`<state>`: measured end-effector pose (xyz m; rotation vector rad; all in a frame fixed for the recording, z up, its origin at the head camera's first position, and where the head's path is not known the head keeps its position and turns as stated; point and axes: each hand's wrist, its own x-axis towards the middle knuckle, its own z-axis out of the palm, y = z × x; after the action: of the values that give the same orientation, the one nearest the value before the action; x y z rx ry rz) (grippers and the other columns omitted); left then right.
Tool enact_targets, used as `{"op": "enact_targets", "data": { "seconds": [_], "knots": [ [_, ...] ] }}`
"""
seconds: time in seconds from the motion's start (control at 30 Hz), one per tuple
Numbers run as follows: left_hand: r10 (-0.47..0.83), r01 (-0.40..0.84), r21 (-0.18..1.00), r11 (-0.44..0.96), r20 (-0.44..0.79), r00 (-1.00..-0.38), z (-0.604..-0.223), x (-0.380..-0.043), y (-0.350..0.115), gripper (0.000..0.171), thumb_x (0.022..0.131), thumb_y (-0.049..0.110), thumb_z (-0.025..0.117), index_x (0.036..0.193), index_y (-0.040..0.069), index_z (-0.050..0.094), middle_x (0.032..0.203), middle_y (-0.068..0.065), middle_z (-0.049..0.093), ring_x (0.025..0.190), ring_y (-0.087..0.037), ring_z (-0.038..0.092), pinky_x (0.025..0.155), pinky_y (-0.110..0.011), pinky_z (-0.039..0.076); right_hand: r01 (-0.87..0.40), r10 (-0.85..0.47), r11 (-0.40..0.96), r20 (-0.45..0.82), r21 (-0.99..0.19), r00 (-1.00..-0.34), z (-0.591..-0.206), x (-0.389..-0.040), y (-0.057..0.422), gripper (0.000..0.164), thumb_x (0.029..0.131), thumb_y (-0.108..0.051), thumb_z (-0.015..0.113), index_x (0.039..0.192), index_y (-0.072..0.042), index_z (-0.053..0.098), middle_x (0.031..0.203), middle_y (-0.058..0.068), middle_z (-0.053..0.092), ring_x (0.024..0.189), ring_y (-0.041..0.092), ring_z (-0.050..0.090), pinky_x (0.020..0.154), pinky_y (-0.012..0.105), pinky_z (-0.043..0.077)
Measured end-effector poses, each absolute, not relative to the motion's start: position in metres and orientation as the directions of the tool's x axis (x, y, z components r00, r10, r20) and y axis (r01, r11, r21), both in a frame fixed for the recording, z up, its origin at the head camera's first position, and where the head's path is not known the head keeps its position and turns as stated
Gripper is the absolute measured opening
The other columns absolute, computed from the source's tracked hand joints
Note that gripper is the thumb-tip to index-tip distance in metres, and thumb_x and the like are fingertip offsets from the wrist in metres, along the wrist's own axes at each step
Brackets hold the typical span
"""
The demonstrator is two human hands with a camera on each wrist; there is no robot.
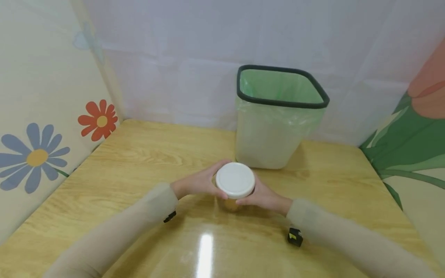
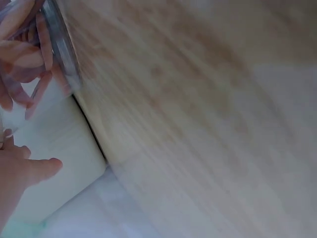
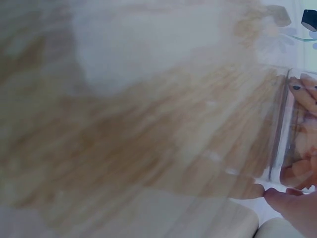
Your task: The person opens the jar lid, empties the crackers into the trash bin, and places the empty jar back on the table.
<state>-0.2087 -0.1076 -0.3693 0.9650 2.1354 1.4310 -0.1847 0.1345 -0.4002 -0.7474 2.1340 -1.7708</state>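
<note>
Yellow wood-grain surface (image 1: pixel 153 154), pale cloth backdrop (image 1: pixel 180 77) behind. Clear round jar (image 1: pixel 231 204) with flat white lid (image 1: pixel 235 180) is between my hands, long axis roughly upright; can't tell if its base touches down. Left hand (image 1: pixel 199 183) and right hand (image 1: pixel 265 197) both touch it, neither nearer, fingers curled round opposite sides, gripping it under the lid. Whitish bin (image 1: pixel 265 135) with dark rim (image 1: pixel 283 103) and green liner (image 1: pixel 278 85) stands just beyond, to the right. No brand, label or writing readable; lid looks plain.
</note>
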Motion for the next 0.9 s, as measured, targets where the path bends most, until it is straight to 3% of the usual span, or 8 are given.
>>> {"op": "enact_targets", "data": {
  "seconds": [0.2,0.67,0.77,0.9],
  "knots": [
    [0.705,0.342,0.916,0.208,0.102,-0.702,-0.375,-0.201,-0.105,0.107,0.069,0.044,0.087,0.149,0.008,0.027,0.142,-0.013,0.043,0.130,-0.029,0.041,0.110,-0.053,0.027,-0.212,-0.539,0.094,0.130,-0.973,-0.832,-0.403,-0.181,0.132,0.100,0.070,-0.005,0.086,0.146,0.006,0.022,0.142,0.025,0.039,0.129,0.032,0.039,0.110,0.040,0.027],
    [0.665,0.331,0.917,0.224,0.105,-0.740,-0.374,-0.203,-0.101,0.105,0.070,0.042,0.087,0.150,0.012,0.027,0.142,-0.011,0.044,0.132,-0.027,0.040,0.110,-0.054,0.026,-0.235,-0.540,0.087,0.152,-0.968,-0.828,-0.400,-0.190,0.136,0.105,0.068,-0.011,0.089,0.146,0.007,0.020,0.143,0.026,0.037,0.129,0.033,0.038,0.111,0.043,0.024],
    [0.666,0.310,0.911,0.274,0.053,-0.744,-0.370,-0.202,-0.102,0.114,0.068,0.047,0.086,0.153,0.010,0.020,0.151,-0.015,0.034,0.138,-0.031,0.032,0.112,-0.055,0.022,-0.227,-0.546,0.084,0.146,-0.970,-0.825,-0.400,-0.190,0.136,0.104,0.069,-0.009,0.088,0.147,0.006,0.020,0.143,0.026,0.038,0.129,0.033,0.039,0.111,0.044,0.026],
    [0.705,0.306,0.883,0.357,-0.039,-0.708,-0.365,-0.204,-0.108,0.132,0.065,0.057,0.084,0.155,0.002,0.004,0.159,-0.021,0.009,0.145,-0.035,0.013,0.114,-0.056,0.013,-0.217,-0.559,0.072,0.141,-0.973,-0.817,-0.401,-0.187,0.135,0.103,0.069,-0.006,0.087,0.147,0.006,0.020,0.144,0.026,0.037,0.130,0.035,0.039,0.111,0.046,0.026]
  ]
}}
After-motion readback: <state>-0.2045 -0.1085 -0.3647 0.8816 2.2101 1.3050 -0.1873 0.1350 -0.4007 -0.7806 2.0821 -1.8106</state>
